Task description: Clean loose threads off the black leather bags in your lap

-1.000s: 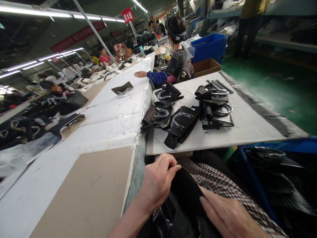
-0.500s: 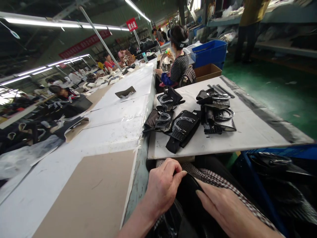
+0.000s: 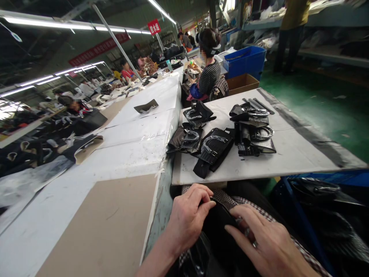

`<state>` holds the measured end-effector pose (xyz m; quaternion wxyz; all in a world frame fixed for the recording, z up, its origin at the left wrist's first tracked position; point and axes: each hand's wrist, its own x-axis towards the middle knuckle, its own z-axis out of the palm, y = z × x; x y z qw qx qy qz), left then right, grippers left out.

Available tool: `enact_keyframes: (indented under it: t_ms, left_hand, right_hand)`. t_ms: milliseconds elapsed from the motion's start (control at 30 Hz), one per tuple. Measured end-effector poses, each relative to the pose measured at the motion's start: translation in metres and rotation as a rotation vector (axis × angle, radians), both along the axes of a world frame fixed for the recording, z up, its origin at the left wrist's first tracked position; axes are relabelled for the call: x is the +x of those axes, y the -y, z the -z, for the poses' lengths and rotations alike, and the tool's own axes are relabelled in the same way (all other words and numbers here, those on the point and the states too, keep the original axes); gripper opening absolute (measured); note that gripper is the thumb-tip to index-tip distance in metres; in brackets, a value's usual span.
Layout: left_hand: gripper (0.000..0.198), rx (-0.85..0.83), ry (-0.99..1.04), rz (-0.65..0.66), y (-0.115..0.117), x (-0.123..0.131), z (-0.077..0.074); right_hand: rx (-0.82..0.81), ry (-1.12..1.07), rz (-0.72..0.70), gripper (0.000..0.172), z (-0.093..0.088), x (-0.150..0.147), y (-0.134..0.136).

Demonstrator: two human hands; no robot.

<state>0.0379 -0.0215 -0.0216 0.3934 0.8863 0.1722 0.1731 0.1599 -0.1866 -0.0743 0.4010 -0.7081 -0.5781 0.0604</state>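
A black handbag point(image 3: 220, 227), seemingly unfinished, rests over my lap with its open edge upward. My left hand point(image 3: 191, 213) is closed on that edge, pinching it between thumb and fingers. On the near right side, my right hand point(image 3: 259, 234) straddles the same edge, thumb on the inner face and curled fingers outside. Shiny clear plastic shows on the bag's lower part beneath my left wrist. Beyond my hands, a black woven-texture bag piece point(image 3: 215, 148) with plastic-wrapped handles lies on the white side table point(image 3: 300, 150).
More black bag pieces point(image 3: 256, 138) are piled on the side table. A blue crate point(image 3: 305, 227) of black bags stands at my right. The long white worktable point(image 3: 129, 154) at left carries a beige board point(image 3: 106, 223). A person in stripes point(image 3: 211, 77) sits ahead.
My right hand has shifted from lying flat along the edge to a curled hold, its fingers now bent over the outside. My left hand has barely moved.
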Motion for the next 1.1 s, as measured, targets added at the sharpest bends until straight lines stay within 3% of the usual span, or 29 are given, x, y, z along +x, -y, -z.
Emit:
enact_keyframes:
  t_ms: [700,1100]
  left_hand:
    - [0.015,-0.064,-0.024,-0.017,-0.004,0.0,-0.001]
    - [0.014,-0.067,-0.077,-0.029,-0.005,0.007,-0.004]
  right_hand:
    - [-0.021,-0.014,-0.015,0.012,-0.002,-0.001,-0.004]
    - [0.095,-0.083,0.035,0.015,-0.002,0.0,-0.014]
